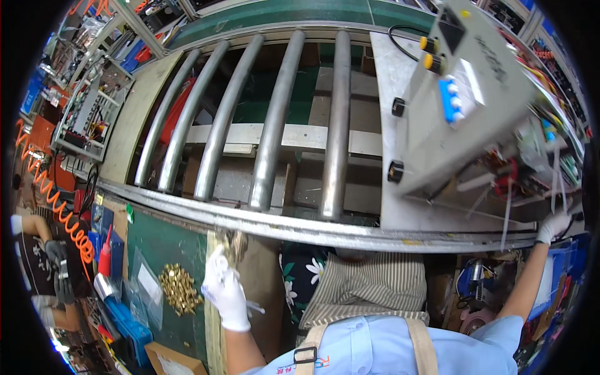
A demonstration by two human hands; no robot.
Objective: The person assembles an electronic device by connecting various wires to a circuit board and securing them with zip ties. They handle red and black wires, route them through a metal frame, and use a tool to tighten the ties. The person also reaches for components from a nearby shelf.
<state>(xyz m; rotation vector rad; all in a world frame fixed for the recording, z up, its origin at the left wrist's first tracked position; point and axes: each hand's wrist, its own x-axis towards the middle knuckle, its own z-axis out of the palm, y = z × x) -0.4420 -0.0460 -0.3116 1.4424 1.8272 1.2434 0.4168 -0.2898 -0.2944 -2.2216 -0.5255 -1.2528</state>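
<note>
My left hand [226, 299], in a white glove, is raised over the wooden edge of the green bench, with its fingers closed. A thin pale strip [255, 307], which looks like a cable tie, pokes out beside the palm. Far to the right, my right hand [552, 226], also gloved, reaches to the end of the metal rail, below the wiring of a grey equipment cabinet [453, 131]. Blur and the dark parts around it hide its fingers. The cabinet has knobs and a blue switch block; several white cable ties [507, 215] hang from its wires.
Steel rollers [269, 125] span the conveyor frame behind a metal front rail [281, 228]. Brass fittings [180, 289] lie heaped on the green bench, beside plastic bags [147, 281] and a blue tool case [128, 325]. At far left another person's gloved hands [59, 265] hold something small.
</note>
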